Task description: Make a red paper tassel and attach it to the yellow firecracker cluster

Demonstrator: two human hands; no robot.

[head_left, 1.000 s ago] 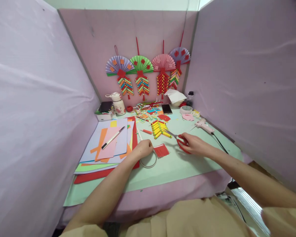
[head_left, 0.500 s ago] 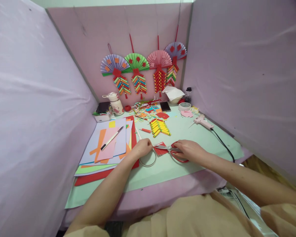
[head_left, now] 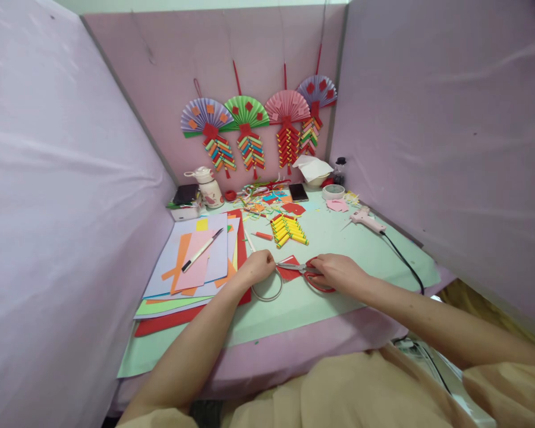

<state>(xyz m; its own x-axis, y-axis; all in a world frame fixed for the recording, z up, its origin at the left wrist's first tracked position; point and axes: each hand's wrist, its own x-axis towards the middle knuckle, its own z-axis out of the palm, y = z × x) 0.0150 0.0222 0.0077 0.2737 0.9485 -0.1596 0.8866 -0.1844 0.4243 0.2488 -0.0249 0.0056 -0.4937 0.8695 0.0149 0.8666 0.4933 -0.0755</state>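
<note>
My right hand (head_left: 339, 268) grips a pair of scissors (head_left: 312, 272) with red handles, fingers in the loops. Their blades point left and look nearly closed, lying across a small piece of red paper (head_left: 289, 271) on the mat. Beside the blade tips, my left hand (head_left: 261, 266) is closed in a pinch; what sits between its fingertips is too small to make out. Under that hand a thin whitish loop (head_left: 268, 299) shows on the table. Just beyond are a yellow-and-green chevron of rolled paper tubes (head_left: 289, 230) and a small orange-red pointed stick (head_left: 263, 236).
Coloured paper sheets (head_left: 160, 279) with a pen (head_left: 203, 249) on top lie left. Paper scraps (head_left: 261, 205), a phone (head_left: 298, 192) and a tape roll (head_left: 333, 192) are at the back. A corded glue gun (head_left: 368, 221) lies right. Several paper fan ornaments (head_left: 247, 113) hang behind.
My right hand has closed a little and the scissors' handles have drawn together, bringing the blades closer over the red paper. My left hand stays in place.
</note>
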